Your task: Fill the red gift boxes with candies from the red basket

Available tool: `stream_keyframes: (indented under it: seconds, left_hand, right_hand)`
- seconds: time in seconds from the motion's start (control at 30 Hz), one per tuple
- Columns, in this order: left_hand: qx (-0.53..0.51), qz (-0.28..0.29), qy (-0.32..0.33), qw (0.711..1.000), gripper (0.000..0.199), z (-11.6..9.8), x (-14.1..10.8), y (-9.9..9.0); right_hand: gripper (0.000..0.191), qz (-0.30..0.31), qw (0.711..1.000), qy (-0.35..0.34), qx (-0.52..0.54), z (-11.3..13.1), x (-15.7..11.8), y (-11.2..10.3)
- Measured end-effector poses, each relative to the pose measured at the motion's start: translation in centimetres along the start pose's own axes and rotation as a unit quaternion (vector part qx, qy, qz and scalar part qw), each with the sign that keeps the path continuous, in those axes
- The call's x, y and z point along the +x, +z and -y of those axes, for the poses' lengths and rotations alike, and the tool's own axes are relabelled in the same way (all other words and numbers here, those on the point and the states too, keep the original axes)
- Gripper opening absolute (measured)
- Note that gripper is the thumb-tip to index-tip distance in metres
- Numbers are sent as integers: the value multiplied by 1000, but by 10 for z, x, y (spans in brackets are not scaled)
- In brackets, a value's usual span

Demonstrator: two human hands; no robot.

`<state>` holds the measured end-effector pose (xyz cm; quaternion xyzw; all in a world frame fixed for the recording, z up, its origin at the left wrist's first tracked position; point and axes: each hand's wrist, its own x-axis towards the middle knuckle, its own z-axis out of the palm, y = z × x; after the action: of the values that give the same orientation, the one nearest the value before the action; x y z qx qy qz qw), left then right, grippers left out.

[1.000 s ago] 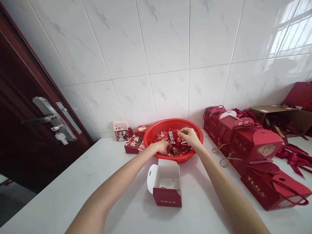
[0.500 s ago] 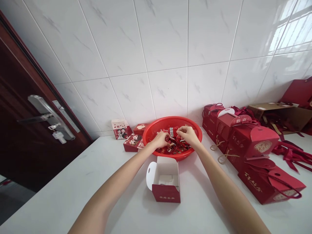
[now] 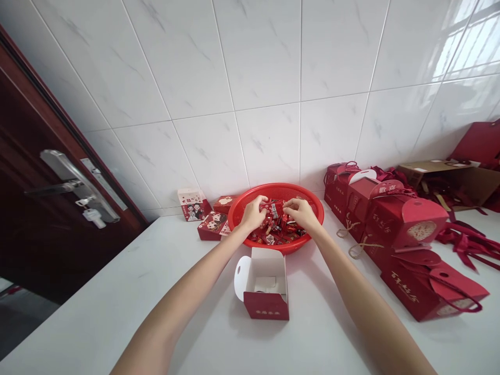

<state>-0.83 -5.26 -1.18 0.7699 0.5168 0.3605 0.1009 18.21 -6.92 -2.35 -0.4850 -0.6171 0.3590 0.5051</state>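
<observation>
Red packet point(image 3: 276, 209) between both hands, over wrapped pieces point(image 3: 270, 239) in red basket point(image 3: 285, 191); looks light, soft, probably slick; edges the likely hold. Right hand point(image 3: 303, 213) pinches its right edge; left hand point(image 3: 253, 214) fingers curled at opposite edge, grip uncertain

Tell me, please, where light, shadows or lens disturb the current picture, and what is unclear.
Head view: window glare whitens the upper-right wall tiles; head view: soft shadows fall on the white table beside the open box; head view: the door appears tilted, perhaps from the wide lens; head view: print on small packets in the red basket is mostly unreadable.
</observation>
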Motion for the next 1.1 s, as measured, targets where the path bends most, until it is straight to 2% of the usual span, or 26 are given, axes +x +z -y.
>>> stream_keyframes:
  seconds: [0.07, 0.1, 0.17, 0.23, 0.3, 0.43, 0.57, 0.73, 0.83, 0.9, 0.97, 1.03, 1.1]
  left_hand:
    - [45, 12, 9, 999, 39, -5, -2, -4]
    - [66, 57, 12, 996, 34, -8, -4, -6]
    - [103, 212, 8, 972, 21, -16, -7, -9]
    - [150, 352, -4, 924, 16, -22, -10, -10]
    - [211, 408, -13, 888, 23, -26, -11, -10]
    - [274, 423, -29, 863, 42, -26, -11, -7]
    - [261, 439, -33, 859, 44, -23, -10, -7]
    - [212, 456, -10, 864, 31, -19, -10, -10]
    - [121, 451, -22, 884, 22, -15, -9, -9]
    - [14, 413, -43, 909, 20, -11, -8, -7]
    - [-76, 343, -47, 935, 17, -9, -6, -5]
    - [-123, 277, -43, 952, 13, -8, -5, -3]
    - [-153, 244, -49, 956, 12, -7, -4, -3]
  right_hand:
    - [8, 2, 1000, 2, 0, 1, 0, 0]
    - [8, 2, 1000, 2, -1, 1, 0, 0]
    - [7, 1, 1000, 3, -2, 2, -1, 1]
    - [7, 3, 1000, 3, -3, 3, -2, 1]
    - [7, 8, 1000, 3, -4, 3, -2, 1]
    - [8, 13, 1000, 5, -5, 5, -4, 0]
    - [10, 17, 1000, 5, -7, 6, -4, 0]
    - [9, 17, 1000, 2, -8, 7, -5, 0]
    - [9, 17, 1000, 1, -7, 8, -5, 0]
    - [9, 18, 1000, 0, -8, 8, -4, 0]
    - [9, 20, 1000, 1, -9, 8, -4, 0]
    - [9, 23, 1000, 3, -9, 8, -4, 0]
    - [8, 25, 1000, 7, -8, 9, -4, 0]
